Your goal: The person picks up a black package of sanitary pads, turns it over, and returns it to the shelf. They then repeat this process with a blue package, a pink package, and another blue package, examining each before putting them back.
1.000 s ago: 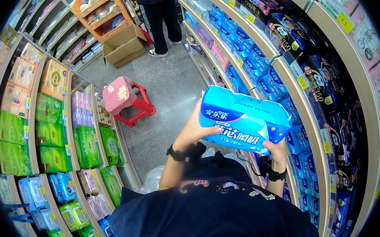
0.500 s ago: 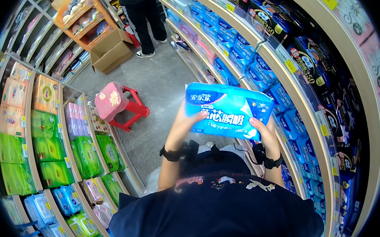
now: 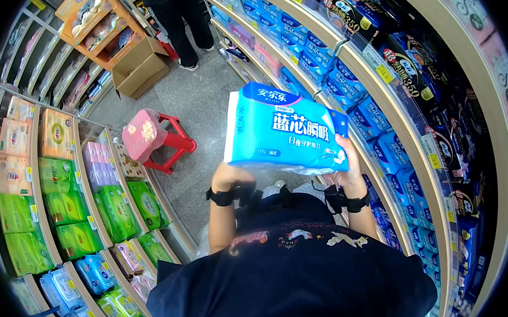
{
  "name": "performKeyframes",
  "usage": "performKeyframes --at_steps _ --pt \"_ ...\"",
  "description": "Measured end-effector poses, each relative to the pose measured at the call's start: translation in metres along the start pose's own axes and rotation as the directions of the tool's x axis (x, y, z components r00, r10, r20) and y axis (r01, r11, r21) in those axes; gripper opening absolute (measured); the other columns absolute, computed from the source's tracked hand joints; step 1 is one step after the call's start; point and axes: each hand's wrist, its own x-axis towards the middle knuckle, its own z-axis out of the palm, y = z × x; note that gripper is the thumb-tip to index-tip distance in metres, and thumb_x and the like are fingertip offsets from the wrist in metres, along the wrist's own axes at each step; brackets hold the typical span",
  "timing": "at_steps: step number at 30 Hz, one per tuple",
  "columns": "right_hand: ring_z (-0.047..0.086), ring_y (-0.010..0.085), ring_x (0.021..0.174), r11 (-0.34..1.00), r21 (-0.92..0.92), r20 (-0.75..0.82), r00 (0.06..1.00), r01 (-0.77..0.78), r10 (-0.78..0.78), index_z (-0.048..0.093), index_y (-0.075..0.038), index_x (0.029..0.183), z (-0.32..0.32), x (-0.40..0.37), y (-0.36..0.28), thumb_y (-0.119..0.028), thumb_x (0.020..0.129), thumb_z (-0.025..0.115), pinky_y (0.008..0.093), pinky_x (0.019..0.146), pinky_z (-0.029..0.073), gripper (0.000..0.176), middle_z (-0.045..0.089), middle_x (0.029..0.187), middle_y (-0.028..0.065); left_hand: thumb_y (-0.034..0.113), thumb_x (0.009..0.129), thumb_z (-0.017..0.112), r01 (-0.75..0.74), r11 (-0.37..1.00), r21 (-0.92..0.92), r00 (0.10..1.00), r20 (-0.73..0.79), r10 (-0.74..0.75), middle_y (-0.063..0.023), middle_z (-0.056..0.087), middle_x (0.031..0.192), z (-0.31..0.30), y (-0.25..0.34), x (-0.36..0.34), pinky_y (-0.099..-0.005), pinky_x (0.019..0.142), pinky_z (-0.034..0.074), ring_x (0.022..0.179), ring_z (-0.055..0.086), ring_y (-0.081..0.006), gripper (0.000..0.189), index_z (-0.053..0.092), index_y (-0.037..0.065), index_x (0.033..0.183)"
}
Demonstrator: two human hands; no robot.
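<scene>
A blue pack of sanitary pads [image 3: 288, 134] with white Chinese lettering is held up before my chest, its printed front turned towards me. My right hand [image 3: 349, 162] grips the pack's right end, thumb on the front and fingers behind it. At the lower left corner, my left hand [image 3: 232, 174] supports the pack from below; its fingers are mostly hidden by it. Black bands circle both wrists. Right behind the pack, shelves carry rows of similar blue packs [image 3: 344, 85].
A red stool [image 3: 175, 147] with a pink cover stands on the grey floor. Beyond it are an open cardboard box [image 3: 139, 71], an orange display rack [image 3: 98, 21] and a person in dark clothes [image 3: 173, 11]. Green tissue packs [image 3: 65, 201] fill the left shelves; dark packs [image 3: 411, 63] line the upper right.
The pack has tilted and come up to the left, showing its left end. My left thumb has left its front, and that hand has slid below the lower corner.
</scene>
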Motion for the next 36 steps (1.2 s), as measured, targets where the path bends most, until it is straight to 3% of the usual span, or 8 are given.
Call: performKeyframes --at_steps 3,9,11,13,14,21,29,36 --pt "0.065 0.0297 0.059 0.984 0.087 0.093 0.985 -0.155 0.147 0.047 0.000 0.124 -0.001 0.003 0.008 -0.051 0.086 0.048 0.0292 0.032 0.046 0.064 0.066 0.091 0.0189 0.032 0.065 0.081 0.231 0.964 -0.135 0.973 0.015 -0.231 -0.0193 0.053 0.124 0.007 -0.016 -0.001 -0.0428 0.099 0.038 0.114 0.051 -0.0281 0.080 0.045 -0.004 0.127" --pt "0.067 0.0353 0.071 0.953 -0.042 0.362 0.885 -0.299 0.294 0.044 -0.005 0.127 0.021 0.000 0.010 -0.067 0.085 0.036 0.0330 0.035 0.049 0.076 0.065 0.095 0.0206 0.017 0.074 0.065 -0.029 0.996 -0.080 0.919 -0.395 -0.005 -0.0141 0.055 0.117 0.041 -0.032 0.023 -0.0372 0.094 0.042 0.106 0.055 -0.0265 0.062 0.041 -0.002 0.128" --pt "0.067 0.0304 0.077 0.945 -0.105 0.393 0.860 -0.309 0.324 0.038 -0.005 0.132 0.018 0.006 0.016 -0.064 0.087 0.038 0.0313 0.048 0.054 0.074 0.063 0.103 0.0192 0.016 0.074 0.064 -0.051 0.977 -0.209 0.916 -0.400 -0.037 -0.0134 0.055 0.115 0.035 -0.023 0.031 -0.0356 0.090 0.045 0.104 0.056 -0.0248 0.059 0.042 -0.002 0.126" --pt "0.049 0.0293 0.118 0.916 -0.370 0.145 0.983 0.156 -0.109 0.033 -0.005 0.138 0.022 0.015 0.030 -0.057 0.089 0.043 0.0373 0.091 0.046 0.072 0.047 0.130 0.0201 0.017 0.073 0.065 -0.090 0.982 -0.169 0.911 -0.413 0.012 -0.0133 0.056 0.113 0.032 -0.017 0.036 -0.0352 0.087 0.047 0.102 0.057 -0.0229 0.058 0.044 -0.002 0.123" --pt "0.029 0.0244 0.132 0.893 -0.449 0.086 0.996 0.011 0.031 0.022 -0.007 0.143 0.004 0.024 0.030 -0.049 0.088 0.053 0.0349 0.108 0.024 0.076 0.032 0.141 0.0170 0.018 0.075 0.064 -0.097 0.987 -0.125 0.904 -0.427 0.035 -0.0134 0.056 0.112 0.033 -0.012 0.037 -0.0349 0.087 0.047 0.101 0.057 -0.0226 0.056 0.044 -0.002 0.123" --pt "0.024 0.0281 0.133 0.737 -0.569 0.540 0.842 0.364 0.001 -0.001 -0.001 0.144 0.021 0.030 0.019 -0.025 0.078 0.074 0.0353 0.109 0.022 0.103 0.022 0.143 0.0215 0.022 0.083 0.061 0.140 0.990 -0.028 0.909 -0.392 -0.139 -0.0132 0.051 0.119 0.046 -0.011 0.024 -0.0328 0.093 0.042 0.108 0.053 -0.0212 0.062 0.031 0.001 0.133" --pt "0.040 0.0231 0.123 0.849 -0.429 0.489 0.870 0.307 -0.068 0.017 0.001 0.141 0.033 0.030 0.022 -0.013 0.074 0.077 0.0345 0.102 0.035 0.091 0.038 0.133 0.0155 0.013 0.073 0.076 0.131 0.981 0.146 0.939 -0.335 -0.075 -0.0149 0.035 0.135 0.067 0.001 0.005 -0.0355 0.101 0.036 0.124 0.038 -0.0232 0.103 0.002 0.005 0.144" --pt "0.030 0.0259 0.130 0.784 -0.493 0.608 0.794 0.377 0.000 0.005 -0.004 0.145 0.036 0.030 0.009 -0.011 0.074 0.075 0.0393 0.107 0.027 0.100 0.026 0.142 0.0167 0.015 0.071 0.076 -0.010 0.986 0.169 0.889 -0.450 0.086 -0.0144 0.032 0.138 0.086 0.018 0.004 -0.0351 0.105 0.031 0.128 0.034 -0.0237 0.100 0.009 0.002 0.145"
